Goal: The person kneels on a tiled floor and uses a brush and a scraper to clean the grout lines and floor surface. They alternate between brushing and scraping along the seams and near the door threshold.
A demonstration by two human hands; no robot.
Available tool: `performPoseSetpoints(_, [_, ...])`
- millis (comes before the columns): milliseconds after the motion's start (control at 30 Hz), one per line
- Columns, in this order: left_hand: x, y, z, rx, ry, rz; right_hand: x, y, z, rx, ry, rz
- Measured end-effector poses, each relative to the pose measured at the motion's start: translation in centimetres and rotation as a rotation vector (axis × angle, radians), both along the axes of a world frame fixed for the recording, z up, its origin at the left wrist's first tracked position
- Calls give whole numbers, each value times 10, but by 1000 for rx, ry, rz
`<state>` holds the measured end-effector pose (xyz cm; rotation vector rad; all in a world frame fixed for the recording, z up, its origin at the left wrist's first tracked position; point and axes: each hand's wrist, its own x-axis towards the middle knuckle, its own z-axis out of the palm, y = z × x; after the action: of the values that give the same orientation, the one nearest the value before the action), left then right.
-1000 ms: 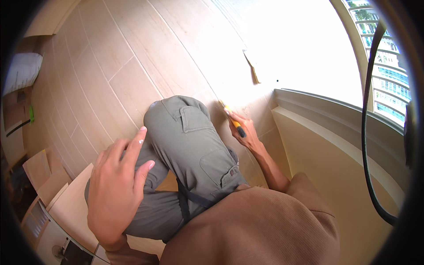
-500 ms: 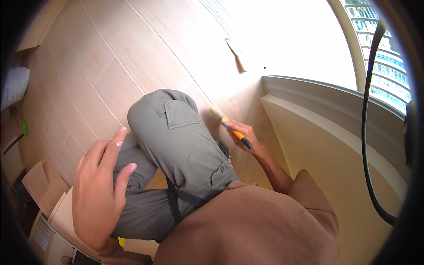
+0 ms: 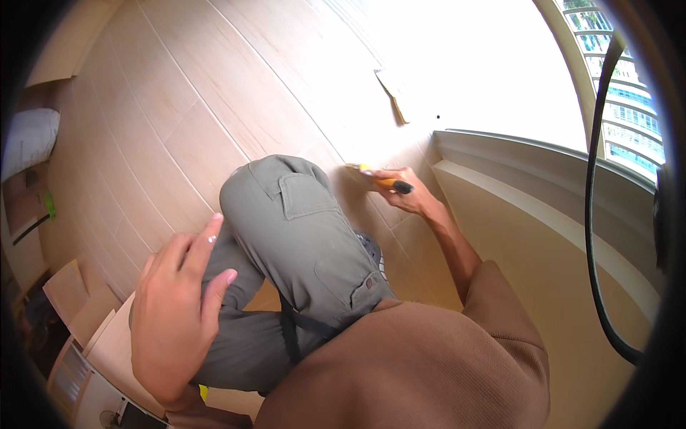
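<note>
My right hand (image 3: 402, 190) is closed round a paintbrush (image 3: 395, 185) with a yellow handle ending in black. Its bristle end points left, low over the tiled floor (image 3: 200, 136) beside my bent knee; I cannot tell whether the bristles touch the tiles. On the left, my left hand (image 3: 175, 307) is raised near my grey trouser leg (image 3: 279, 214), holding nothing, its fingers apart. A small white spot shows on one of its fingers.
A cream wall (image 3: 514, 264) with a ledge runs along my right. Bright light floods the floor ahead, where a thin strip-like piece (image 3: 391, 96) lies. A black cable (image 3: 592, 214) hangs at the right. Cardboard pieces (image 3: 75, 293) and a white bag (image 3: 32, 139) are at the left.
My right hand has moved slightly up and turned the paintbrush, so its handle lies more level. The whole view has shifted a little; my left hand stays raised and apart from things.
</note>
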<state>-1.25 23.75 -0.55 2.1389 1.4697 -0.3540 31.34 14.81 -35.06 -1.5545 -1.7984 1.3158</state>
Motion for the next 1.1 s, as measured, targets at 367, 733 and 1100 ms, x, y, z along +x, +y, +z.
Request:
performPoseSetpoints(367, [-4,-5,13,25,-57,-69,-50,-1,-88,-189,338,-884])
performPoseSetpoints(733, [-16,5,17,122,-194,-119,-122,75,24,98,476,-683])
performPoseSetpoints(1100, [-21,22,3,561,-218,-22,-218,133,196,221,497,282])
